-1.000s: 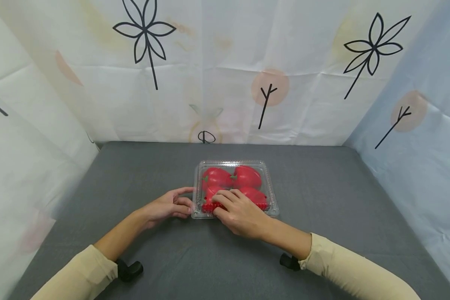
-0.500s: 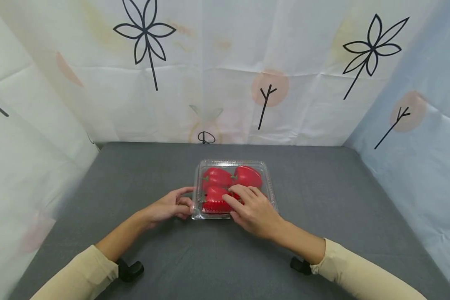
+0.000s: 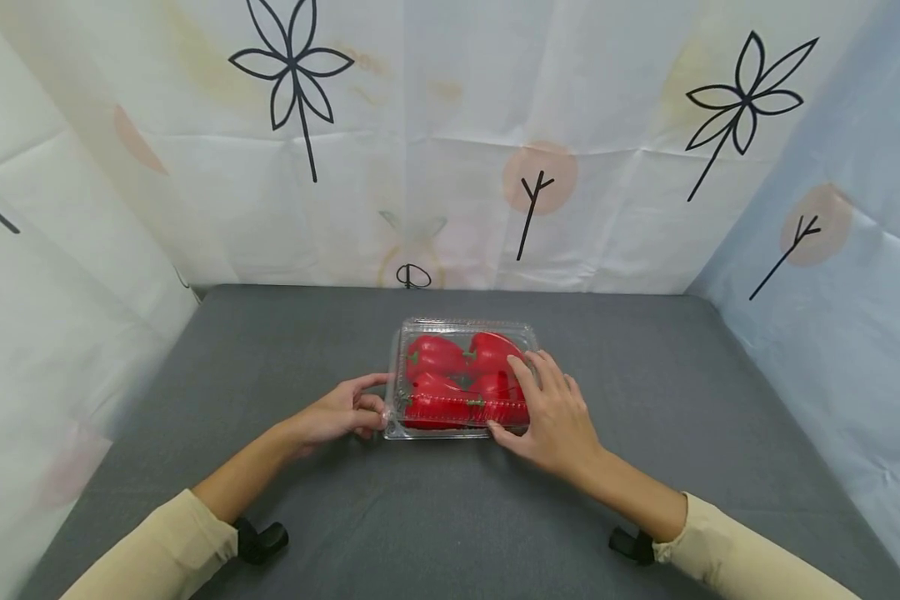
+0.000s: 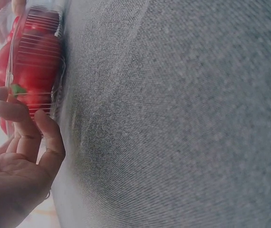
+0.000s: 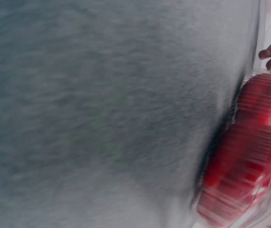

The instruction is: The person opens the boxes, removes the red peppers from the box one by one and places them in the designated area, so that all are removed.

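Note:
A clear plastic clamshell container (image 3: 457, 432) holds several red bell peppers (image 3: 435, 357) with green stems, its lid lying over them. My left hand (image 3: 341, 410) grips the container's left edge, fingers bent around the rim near the front corner. Seen in the left wrist view, the fingertips (image 4: 7, 108) are right at the rim beside a pepper's green stem. My right hand (image 3: 558, 421) is spread over the right front corner, thumb at the front rim and fingers over the lid's right side. In the right wrist view, the container's ribbed side (image 5: 240, 161) shows at the right, blurred.
The container rests on a table covered with grey cloth (image 3: 307, 333). White curtains (image 3: 435, 108) with plant prints stand behind and at both sides. A dark wrist mount (image 3: 261, 542) pokes out at the left cuff, another (image 3: 632, 546) at the right.
My right hand has slid rightward along the container's front, from its middle to the right corner, its fingers spreading. More peppers show in front. My left hand has stayed at the left edge.

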Available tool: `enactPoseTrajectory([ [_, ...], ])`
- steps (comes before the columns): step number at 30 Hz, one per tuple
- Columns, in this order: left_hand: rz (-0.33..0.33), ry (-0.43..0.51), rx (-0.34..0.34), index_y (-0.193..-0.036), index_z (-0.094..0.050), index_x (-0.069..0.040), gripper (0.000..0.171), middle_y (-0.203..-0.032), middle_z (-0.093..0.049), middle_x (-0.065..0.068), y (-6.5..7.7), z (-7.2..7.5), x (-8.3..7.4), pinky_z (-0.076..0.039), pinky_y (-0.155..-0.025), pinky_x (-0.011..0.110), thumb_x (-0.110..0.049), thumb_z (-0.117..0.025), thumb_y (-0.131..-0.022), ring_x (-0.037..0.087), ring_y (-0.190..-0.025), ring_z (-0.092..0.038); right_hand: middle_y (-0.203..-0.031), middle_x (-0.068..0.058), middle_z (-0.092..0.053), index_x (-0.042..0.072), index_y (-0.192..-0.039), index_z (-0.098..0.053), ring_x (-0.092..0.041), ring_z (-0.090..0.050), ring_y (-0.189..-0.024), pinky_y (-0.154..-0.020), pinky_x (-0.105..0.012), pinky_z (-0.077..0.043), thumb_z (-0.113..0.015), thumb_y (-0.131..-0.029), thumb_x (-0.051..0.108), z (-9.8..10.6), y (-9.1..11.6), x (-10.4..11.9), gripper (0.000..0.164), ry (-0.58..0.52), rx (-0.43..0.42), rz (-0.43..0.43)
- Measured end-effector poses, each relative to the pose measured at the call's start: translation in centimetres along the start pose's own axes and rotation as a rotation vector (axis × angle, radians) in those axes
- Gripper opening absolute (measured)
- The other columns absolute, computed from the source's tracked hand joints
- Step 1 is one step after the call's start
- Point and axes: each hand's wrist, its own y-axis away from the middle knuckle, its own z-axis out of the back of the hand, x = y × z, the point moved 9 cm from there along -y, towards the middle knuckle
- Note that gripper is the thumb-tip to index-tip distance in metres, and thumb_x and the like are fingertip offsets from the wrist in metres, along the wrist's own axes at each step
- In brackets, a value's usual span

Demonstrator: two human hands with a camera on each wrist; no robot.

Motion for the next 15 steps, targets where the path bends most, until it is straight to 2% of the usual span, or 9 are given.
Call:
enactPoseTrajectory([
  [4,0.0,-0.006,0.002,-0.153,-0.023,0.001,0.075,-0.089,-0.066,0.003,0.03,-0.04,-0.1,-0.051,-0.073,0.032,-0.008,-0.065,-0.092,0.018,-0.081,-0.059,-0.134,-0.017,-0.051,0.008,-0.138,-0.051,-0.038,-0.046,-0.129,-0.066,-0.05,-0.057,-0.084,-0.069,0.04,0.11,0.32,-0.39,0.082,-0.019,0.002,0.007],
  [6,0.002,-0.006,0.001,-0.153,-0.023,0.001,0.075,-0.09,-0.066,0.003,0.03,-0.04,-0.12,-0.051,-0.073,0.032,-0.009,-0.065,-0.092,0.018,-0.082,-0.059,-0.132,-0.018,-0.054,0.008,-0.135,-0.054,-0.04,-0.047,-0.129,-0.054,-0.042,-0.056,-0.084,-0.07,0.038,0.25,0.32,-0.25,0.078,-0.014,0.0,0.042],
  [8,0.006,-0.011,-0.002,-0.153,-0.023,0.001,0.075,-0.089,-0.066,0.003,0.06,-0.01,-0.1,-0.05,-0.073,0.031,-0.009,-0.065,-0.092,0.018,-0.082,-0.059,-0.13,-0.018,-0.055,0.008,-0.132,-0.056,-0.043,-0.047,-0.129,-0.05,-0.037,-0.054,-0.085,-0.07,0.036,0.3,0.27,-0.05,0.074,-0.007,0.005,0.083],
  [10,0.007,-0.014,-0.005,-0.153,-0.023,0.001,0.074,-0.089,-0.066,0.003,0.07,0.02,-0.08,-0.05,-0.074,0.032,-0.009,-0.065,-0.092,0.018,-0.082,-0.059,-0.129,-0.018,-0.056,0.008,-0.129,-0.059,-0.045,-0.047,-0.129,-0.049,-0.037,-0.054,-0.086,-0.071,0.034,0.28,0.22,0.09,0.069,-0.003,0.019,0.114],
  [15,0.005,-0.021,-0.011,-0.153,-0.024,0.001,0.073,-0.09,-0.067,0.003,0.12,0.11,-0.04,-0.051,-0.074,0.032,-0.009,-0.064,-0.093,0.018,-0.083,-0.06,-0.13,-0.018,-0.056,0.008,-0.127,-0.06,-0.046,-0.046,-0.129,-0.057,-0.049,-0.057,-0.085,-0.073,0.03,0.15,0.16,0.11,0.063,0.002,0.064,0.15],
])
